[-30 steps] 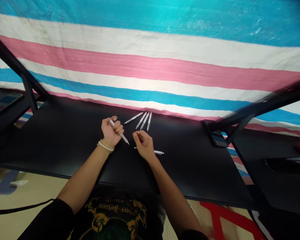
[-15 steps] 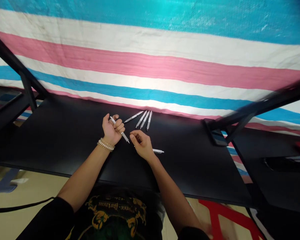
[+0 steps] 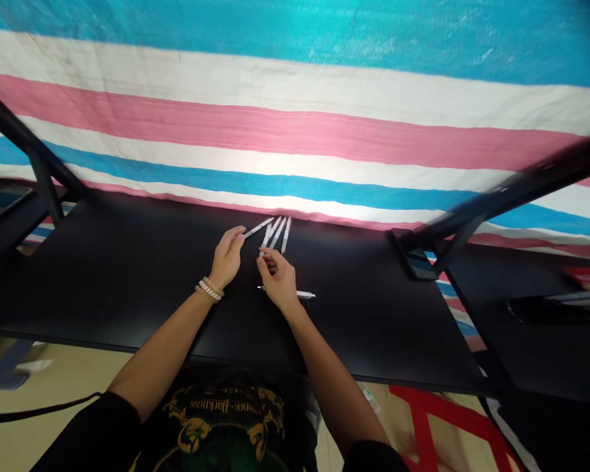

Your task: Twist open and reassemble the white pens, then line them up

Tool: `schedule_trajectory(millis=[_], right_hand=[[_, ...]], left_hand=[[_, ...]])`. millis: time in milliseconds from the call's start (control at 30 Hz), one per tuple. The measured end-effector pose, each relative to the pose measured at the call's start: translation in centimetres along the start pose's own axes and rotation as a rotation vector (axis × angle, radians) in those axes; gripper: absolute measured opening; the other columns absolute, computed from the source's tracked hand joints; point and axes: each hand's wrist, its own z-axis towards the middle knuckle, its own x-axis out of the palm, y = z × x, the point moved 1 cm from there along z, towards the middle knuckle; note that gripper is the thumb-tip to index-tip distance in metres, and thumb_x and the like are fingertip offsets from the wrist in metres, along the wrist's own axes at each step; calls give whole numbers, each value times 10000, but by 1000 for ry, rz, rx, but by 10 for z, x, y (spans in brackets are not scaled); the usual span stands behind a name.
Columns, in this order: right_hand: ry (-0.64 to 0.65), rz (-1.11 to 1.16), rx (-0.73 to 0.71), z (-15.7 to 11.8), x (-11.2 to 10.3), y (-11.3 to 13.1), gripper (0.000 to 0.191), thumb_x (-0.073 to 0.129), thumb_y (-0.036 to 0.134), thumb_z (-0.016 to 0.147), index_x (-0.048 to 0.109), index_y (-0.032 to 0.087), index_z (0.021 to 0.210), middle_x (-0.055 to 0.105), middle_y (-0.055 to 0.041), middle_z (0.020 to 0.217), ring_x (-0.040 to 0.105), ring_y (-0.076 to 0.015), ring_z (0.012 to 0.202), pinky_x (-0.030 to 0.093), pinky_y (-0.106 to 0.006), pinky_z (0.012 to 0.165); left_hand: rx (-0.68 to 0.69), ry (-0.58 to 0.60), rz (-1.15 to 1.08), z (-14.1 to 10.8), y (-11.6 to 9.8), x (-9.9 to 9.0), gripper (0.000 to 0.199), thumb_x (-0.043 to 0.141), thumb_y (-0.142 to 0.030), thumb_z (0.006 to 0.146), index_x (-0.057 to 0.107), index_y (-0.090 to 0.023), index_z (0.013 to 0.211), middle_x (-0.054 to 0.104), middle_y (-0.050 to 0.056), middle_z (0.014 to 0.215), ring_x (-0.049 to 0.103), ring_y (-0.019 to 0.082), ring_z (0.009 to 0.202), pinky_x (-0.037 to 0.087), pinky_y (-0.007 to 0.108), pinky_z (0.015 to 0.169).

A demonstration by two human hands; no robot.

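Observation:
My right hand (image 3: 279, 278) is closed, thumb and fingertips pinching the lower end of a white-and-grey pen (image 3: 266, 237). This pen points away from me, beside several similar pens (image 3: 286, 235) fanned out on the black table near its back edge. My left hand (image 3: 229, 254) has nothing visible in it; its fingers are stretched forward. The fingertips overlap the near end of a slanted pen (image 3: 258, 227) at the left of the fan; whether they touch it I cannot tell. Another white pen (image 3: 305, 294) lies crosswise beneath my right hand, its middle hidden.
The black table (image 3: 128, 282) has dark metal braces at the left and right (image 3: 417, 259). A blue, white and pink striped sheet (image 3: 295, 137) hangs behind. A red stool (image 3: 423, 426) stands on the floor below at right.
The pen that my left hand held is now in my right hand, beside the other pens. My left hand has turned over and stretched its fingers; my right hand has moved slightly forward.

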Motion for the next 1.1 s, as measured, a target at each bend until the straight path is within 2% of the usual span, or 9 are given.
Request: schedule_trajectory(millis=[67,167,300,433,533,633,800,933,1100], right_hand=[[-38,-122,-55,1,-11,3,292,542,358,898,648,207,1126,655,-65,966,591,-155,738,503,-282,674],[3,-280,-109,-13,-31,8,253,543,346,905,655,209,1085,652,-47,859,585,-164,707,474,-289,687],[75,-565,43,-52,-52,2,290,564,480,907,645,253,1067,594,4,617,530,-156,520,339,-267,525],[45,-739,132,-66,-63,-18,283,527,508,928,643,252,897,583,4,574,520,-156,497,234,-266,508],[2,-768,71,-44,-70,-33,233,512,418,941,628,232,861,615,-17,654,546,-168,575,249,-269,538],[9,-702,4,-7,-77,-46,207,480,348,945,637,216,921,620,-26,714,542,-169,617,313,-270,577],[-57,-536,-161,47,-73,-63,246,475,288,919,640,167,1056,628,-89,903,576,-215,861,437,-317,790],[-117,-415,-161,67,-62,-74,275,456,240,902,638,131,1077,622,-112,956,580,-197,804,472,-323,789],[-141,-395,-131,83,-51,-76,246,452,232,889,660,139,983,628,-95,863,586,-198,764,487,-324,750]], left_hand=[[98,11,130,1,1,-4,264,673,-337,822,703,-224,1059,634,101,1232,548,267,1207,345,417,1093],[189,47,286,1,4,-6,336,714,-322,786,687,-217,1105,598,119,1283,507,294,1254,304,452,1127],[244,133,479,-2,12,-2,423,733,-346,769,664,-222,1168,578,134,1303,489,332,1256,288,487,1128],[290,212,619,-4,18,2,423,690,-370,808,645,-217,1200,603,139,1237,532,334,1172,341,482,1076],[285,213,590,-3,19,2,372,645,-365,848,649,-210,1186,631,133,1163,569,307,1104,387,456,1034],[257,185,498,2,20,3,353,666,-372,835,667,-207,1147,654,122,1080,614,275,981,449,419,951],[317,209,495,18,26,12,365,658,-381,842,672,-199,1158,655,131,1120,629,260,981,494,380,882],[373,229,539,37,30,24,334,577,-370,897,677,-184,1155,657,131,1132,634,235,993,525,350,849],[293,233,770,55,36,36,336,571,-364,898,703,-168,1138,653,87,988,623,154,763,527,284,736]])
